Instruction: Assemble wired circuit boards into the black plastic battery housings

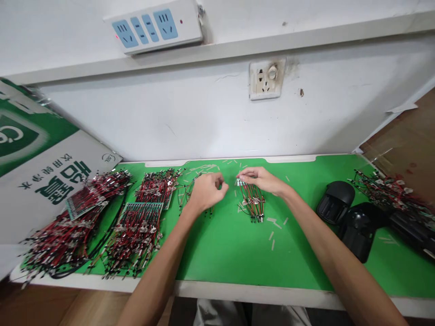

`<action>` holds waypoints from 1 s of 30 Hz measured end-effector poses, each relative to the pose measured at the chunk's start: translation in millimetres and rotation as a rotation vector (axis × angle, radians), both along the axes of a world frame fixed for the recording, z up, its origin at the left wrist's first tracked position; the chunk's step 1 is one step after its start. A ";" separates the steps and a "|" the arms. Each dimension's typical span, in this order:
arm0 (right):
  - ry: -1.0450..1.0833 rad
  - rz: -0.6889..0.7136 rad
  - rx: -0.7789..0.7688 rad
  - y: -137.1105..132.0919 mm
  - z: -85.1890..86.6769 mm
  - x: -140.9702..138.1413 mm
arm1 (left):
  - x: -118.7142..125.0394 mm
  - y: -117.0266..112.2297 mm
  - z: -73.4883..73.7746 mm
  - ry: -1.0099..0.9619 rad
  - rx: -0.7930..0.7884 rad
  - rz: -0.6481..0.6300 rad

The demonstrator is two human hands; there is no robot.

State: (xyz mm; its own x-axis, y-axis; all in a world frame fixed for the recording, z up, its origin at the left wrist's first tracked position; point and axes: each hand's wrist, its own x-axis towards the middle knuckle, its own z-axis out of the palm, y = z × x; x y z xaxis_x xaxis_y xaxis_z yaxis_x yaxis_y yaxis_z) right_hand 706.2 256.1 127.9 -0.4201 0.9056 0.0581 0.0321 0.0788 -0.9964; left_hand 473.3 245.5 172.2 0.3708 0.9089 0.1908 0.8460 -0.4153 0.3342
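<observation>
On the green mat, a small circuit board with red and black wires (pixel 252 201) lies with its wires trailing toward me. The fingers of my right hand (pixel 260 179) close on its far edge and cover part of it. To the left, my left hand (pixel 207 189) is held with curled fingers and the thumb against them; whatever it pinches, if anything, is too small to see. Beneath and behind that hand lies another wired board (pixel 183 192), mostly hidden. Thin pale strips (pixel 272 235) are scattered around the boards.
Several stacks of wired circuit boards (pixel 136 231) crowd the left side, beside a printed carton (pixel 64 163). Black plastic parts (pixel 356 228) and another wired pile (pixel 390 194) sit at the right. A white wall (pixel 186 122) with a socket (pixel 267 79) backs the table.
</observation>
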 end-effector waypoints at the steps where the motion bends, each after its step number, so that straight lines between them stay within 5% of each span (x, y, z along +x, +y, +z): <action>1: 0.004 -0.005 -0.003 0.3 -0.2 -1.0 | 5.9 -3.7 0.0 -0.062 -0.030 -0.040; 12: -0.019 -0.084 -0.022 -0.2 -1.3 -8.7 | 25.5 -5.4 -21.2 -0.478 -0.320 -0.114; 18: -0.024 -0.164 -0.028 1.6 -4.8 -16.9 | 30.3 -9.0 -24.8 -0.648 -0.310 0.012; 26: -0.029 -0.199 -0.054 2.3 -10.1 -27.0 | 37.1 -13.4 -28.3 -0.657 -0.171 0.139; 30: -0.027 -0.202 -0.089 2.6 -5.5 -15.0 | 20.9 -6.2 -14.0 -0.377 -0.105 0.132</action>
